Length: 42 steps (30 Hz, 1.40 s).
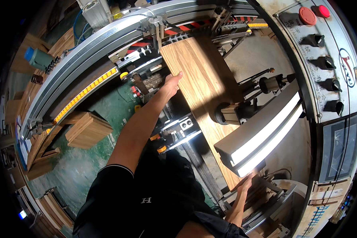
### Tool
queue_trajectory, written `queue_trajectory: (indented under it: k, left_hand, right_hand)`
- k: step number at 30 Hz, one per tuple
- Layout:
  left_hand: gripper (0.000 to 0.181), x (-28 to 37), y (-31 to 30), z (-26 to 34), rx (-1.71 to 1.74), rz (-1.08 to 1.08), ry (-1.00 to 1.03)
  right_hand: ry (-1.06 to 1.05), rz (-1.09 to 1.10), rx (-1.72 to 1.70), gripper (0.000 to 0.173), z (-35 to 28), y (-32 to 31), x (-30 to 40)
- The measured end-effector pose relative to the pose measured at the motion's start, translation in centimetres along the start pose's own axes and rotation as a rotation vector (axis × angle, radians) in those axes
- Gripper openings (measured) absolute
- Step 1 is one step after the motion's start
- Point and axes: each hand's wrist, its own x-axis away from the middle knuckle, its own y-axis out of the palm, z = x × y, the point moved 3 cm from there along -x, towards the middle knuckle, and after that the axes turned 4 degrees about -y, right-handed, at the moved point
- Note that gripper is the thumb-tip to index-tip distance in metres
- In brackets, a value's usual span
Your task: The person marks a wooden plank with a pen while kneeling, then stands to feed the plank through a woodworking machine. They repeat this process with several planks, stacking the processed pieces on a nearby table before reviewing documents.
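A long wooden board (pixel 193 77) with rounded corners and a bold grain lies across a woodworking machine. My left hand (pixel 172 81) grips its left edge, thumb on the top face and fingers out of sight below. At the board's near end, my right hand (pixel 246 183) holds the corner, partly in the glare of a lamp. A round dark clamp pad (pixel 222 113) sits over the board's right side; whether it presses on the wood I cannot tell. The twin-tube lamp (pixel 264 131) hides part of the board's near half.
To the right stands a control panel (pixel 318 68) with red buttons, black knobs and a screen (pixel 340 148). A curved-looking metal rail (pixel 77 53) crosses the far left. Stacked wooden panels (pixel 89 131) rest by the green floor (pixel 71 184). A green bottle (pixel 40 58) has a blue cap.
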Motion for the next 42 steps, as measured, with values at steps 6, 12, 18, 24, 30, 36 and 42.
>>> queue_trajectory:
  k: [6, 12, 18, 24, 30, 36, 42]
  left_hand:
    - [0.032, 1.4, 1.2, 2.3, 0.017, 0.071, -0.005]
    - [0.034, -0.7, 0.2, 2.7, -0.001, 0.050, 0.006]
    - [0.035, -0.3, -0.1, 3.1, 0.030, -0.011, 0.007]
    - [0.033, 1.7, 1.0, 4.4, 0.009, -0.004, -0.031]
    - [0.034, 1.7, 0.9, 4.5, -0.023, -0.024, -0.013]
    - [0.036, -0.7, -0.1, 3.1, 0.070, -0.104, 0.008]
    - [0.041, 0.5, 0.6, 3.5, 0.085, -0.108, 0.034]
  right_hand:
    - [0.075, 0.003, 0.010, 0.038, -0.9, 2.1, -0.8]
    - [0.036, -0.164, -0.067, 0.034, 2.2, 1.4, -5.5]
    - [0.002, -0.122, 0.074, 0.039, 0.6, 2.6, -3.0]
    - [0.053, -0.073, 0.049, 0.041, 1.1, 2.4, -3.1]
    - [0.064, -0.015, 0.034, 0.040, 0.8, 2.9, -2.5]
    - [0.094, 0.054, -0.029, 0.041, 0.0, 3.6, -1.9]
    - [0.056, 0.108, 0.041, 0.044, -2.1, 4.5, 0.1]
